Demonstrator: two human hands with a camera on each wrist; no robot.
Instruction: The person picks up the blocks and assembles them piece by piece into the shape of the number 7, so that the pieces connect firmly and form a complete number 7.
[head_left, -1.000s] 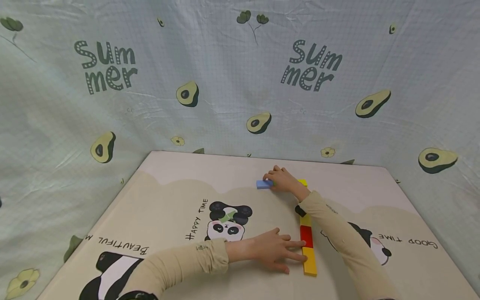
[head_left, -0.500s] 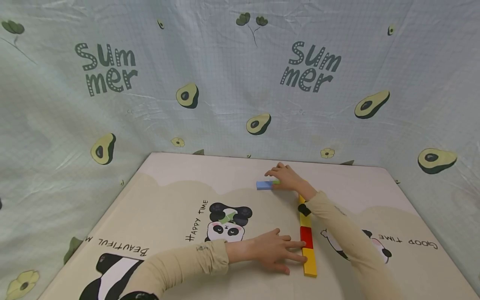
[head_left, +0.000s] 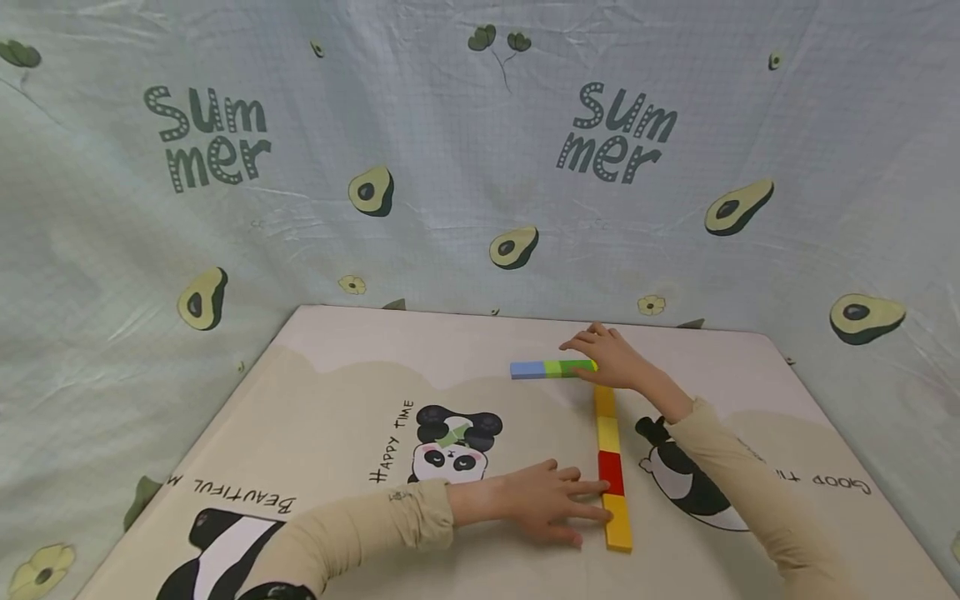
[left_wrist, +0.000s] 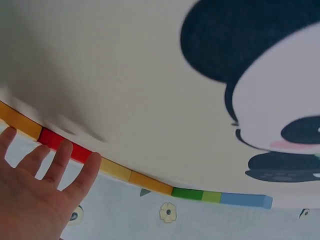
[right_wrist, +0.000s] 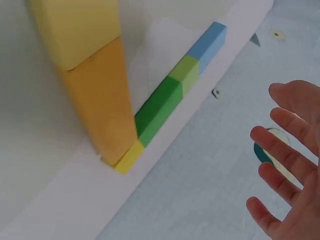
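Note:
Coloured blocks form two lines meeting at a far corner. One line holds a near orange block [head_left: 618,537], a red block [head_left: 611,471], a pale yellow block [head_left: 608,435] and another orange block [head_left: 604,403]. The other has a blue block [head_left: 527,370], a light green block [head_left: 552,368], a green block [left_wrist: 187,194] and a small yellow block [right_wrist: 129,157] at the corner. My left hand [head_left: 543,502] lies with spread fingers, tips at the red and near orange blocks. Over the corner, my right hand [head_left: 615,360] has relaxed fingers and holds nothing; in the head view it partly hides the yellow block.
The blocks lie on a pale table mat [head_left: 330,425] printed with pandas and words. Behind the table's far edge hangs a light curtain [head_left: 435,125] with avocados and lettering.
My right hand has moved right along the far line, from near the blue block to the corner, uncovering the light green and green blocks. My left hand has stayed in place.

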